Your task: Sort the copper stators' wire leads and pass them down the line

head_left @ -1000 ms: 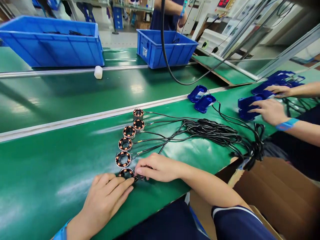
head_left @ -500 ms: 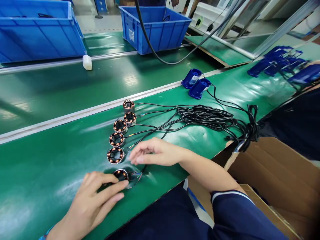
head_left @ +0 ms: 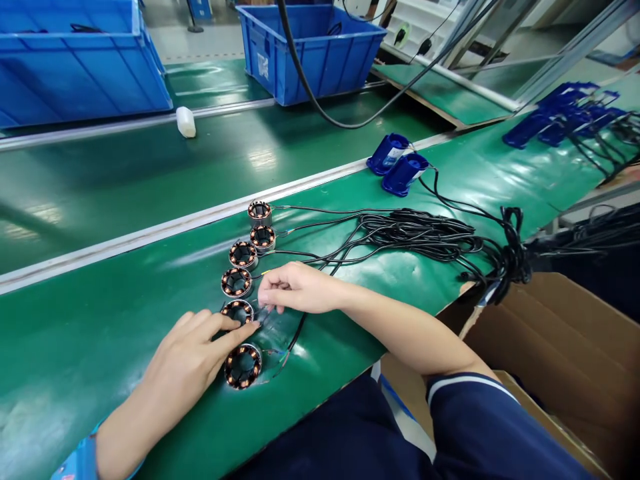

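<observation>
Several round motor stators with copper coils stand in a row on the green bench (head_left: 100,333), each trailing black wires (head_left: 415,237). My left hand (head_left: 193,357) lies flat with fingers stretched, fingertips pressing on the second-nearest stator (head_left: 237,309). The nearest stator (head_left: 243,366) sits just right of that hand, its thin coloured leads loose on the mat. My right hand (head_left: 293,288) is pinched at the wire leads beside the second-nearest stator, fingers curled together.
Two blue housings (head_left: 399,164) stand at the bench's far edge, more blue parts (head_left: 565,117) far right. Blue crates (head_left: 320,47) and a small white bottle (head_left: 185,122) sit beyond the conveyor. A cardboard box (head_left: 555,360) stands open at my right.
Both hands left the nearest stator and moved up to the second one in the row. The other person's hands at the right are gone from view.
</observation>
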